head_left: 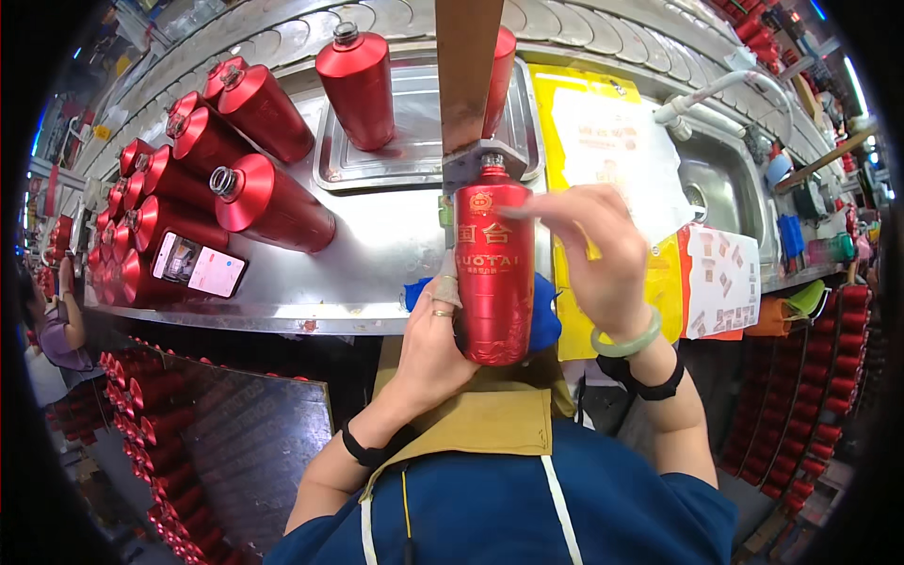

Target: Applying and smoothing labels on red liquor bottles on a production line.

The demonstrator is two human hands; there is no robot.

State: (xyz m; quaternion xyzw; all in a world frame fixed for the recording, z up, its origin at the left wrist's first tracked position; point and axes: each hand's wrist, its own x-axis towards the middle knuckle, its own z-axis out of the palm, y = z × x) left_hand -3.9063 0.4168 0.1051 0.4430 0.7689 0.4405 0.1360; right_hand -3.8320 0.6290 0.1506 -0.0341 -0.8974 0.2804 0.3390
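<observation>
A glossy red bottle [494, 282] with gold lettering and a gold emblem stands nearly upright in front of me, its clear threaded neck against a metal bracket [485, 155] on a post. My left hand [435, 348] grips its lower left side; a pale cover sits on one fingertip and a ring on another finger. My right hand [603, 250], with a pale green bangle [628, 337] at the wrist, is at the bottle's upper right. Its fingers reach out toward the emblem, the tips blurred; I see nothing in them. Blue material [544, 315] shows behind the bottle.
Several red bottles [278, 207] stand on the left of the metal bench, a phone [200, 266] leaning on them. A metal tray [414, 169] holds a bottle [358, 85] beside the wooden post [466, 71]. Printed sheets [612, 141], a sink [711, 174] and racked bottles [805, 386] are rightward.
</observation>
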